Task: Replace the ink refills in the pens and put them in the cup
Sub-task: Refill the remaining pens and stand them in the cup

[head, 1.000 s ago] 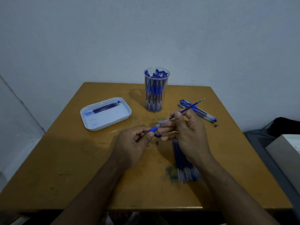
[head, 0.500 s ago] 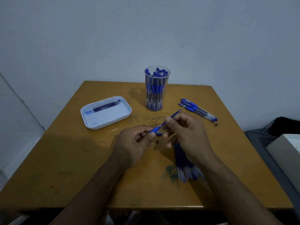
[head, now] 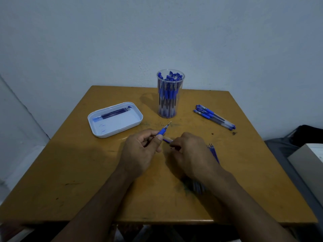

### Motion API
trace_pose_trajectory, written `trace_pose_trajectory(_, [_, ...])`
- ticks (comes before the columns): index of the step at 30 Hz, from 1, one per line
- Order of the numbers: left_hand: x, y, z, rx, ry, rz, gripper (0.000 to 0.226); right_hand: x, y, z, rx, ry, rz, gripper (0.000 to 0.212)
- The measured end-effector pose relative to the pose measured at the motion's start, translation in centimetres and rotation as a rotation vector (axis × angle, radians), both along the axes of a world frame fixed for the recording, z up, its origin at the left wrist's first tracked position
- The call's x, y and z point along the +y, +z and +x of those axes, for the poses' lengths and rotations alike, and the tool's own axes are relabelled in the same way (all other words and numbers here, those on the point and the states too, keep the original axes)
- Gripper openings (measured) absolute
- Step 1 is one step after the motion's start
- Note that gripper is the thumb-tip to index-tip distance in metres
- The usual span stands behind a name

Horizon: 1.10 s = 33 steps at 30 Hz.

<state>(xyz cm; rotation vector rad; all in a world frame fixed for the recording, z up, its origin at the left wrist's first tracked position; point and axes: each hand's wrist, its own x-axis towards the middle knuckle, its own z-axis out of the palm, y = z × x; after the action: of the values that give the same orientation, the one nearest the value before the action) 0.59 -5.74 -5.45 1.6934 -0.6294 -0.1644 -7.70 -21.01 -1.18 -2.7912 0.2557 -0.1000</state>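
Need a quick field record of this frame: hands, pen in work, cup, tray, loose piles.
left hand: grips pen, tip pointing up toward the cup
right hand: fingers curled at a small blue part on the table; what it holds is unclear
cup: upright, packed with pens
tray: refills along far side
loose pens: right of cup
refill pile: partly under right hand

Dark-blue ink refill, earlier sticking far out of blue-gripped clear pen barrel (head: 163,131), now seated, only metal tip showing; right hand (head: 189,154) let go of it, dropped to yellow-brown wooden table (head: 73,165), fingers curled at small blue piece (head: 167,140); left hand (head: 139,151) holds pen alone.
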Motion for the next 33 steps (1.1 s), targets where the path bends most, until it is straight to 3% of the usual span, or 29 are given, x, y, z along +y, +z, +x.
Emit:
trace_pose_trajectory(4, [-0.1,0.1,-0.2,-0.011,0.001,0.013,0.014,0.7,-0.9,0.4,0.072,0.019,-0.105,0.026])
trace_pose_trajectory(7, [-0.2,0.2,-0.3,-0.017,-0.003,0.032,0.016,0.2,0.1,1.0,0.161,-0.021,-0.029,0.026])
trace_pose_trajectory(9, [-0.2,0.3,-0.4,-0.029,-0.018,0.041,0.019,-0.5,0.6,0.9,0.061,-0.093,0.156,0.016])
trace_pose_trajectory(12, [-0.2,0.2,-0.5,-0.057,-0.035,0.085,0.021,-1.5,0.8,-0.3,-0.306,-0.211,0.609,0.008])
trace_pose_trajectory(14, [-0.3,0.2,-0.5,-0.068,-0.041,0.109,0.018,-2.0,1.2,-0.6,-0.382,-0.225,0.913,0.007])
trace_pose_trajectory(17, [-0.2,0.2,-0.5,-0.079,-0.048,0.120,0.017,-2.5,1.4,-0.4,-0.377,-0.187,1.079,0.005])
trace_pose_trajectory(31, [0.0,-0.1,-0.4,-0.128,-0.056,0.119,0.017,-2.0,0.8,-0.4,-0.258,-0.135,0.998,0.005])
trace_pose_trajectory(33, [0.0,-0.2,-0.3,-0.130,-0.053,0.112,0.017,-1.9,0.8,-0.5,-0.263,-0.157,0.894,0.021])
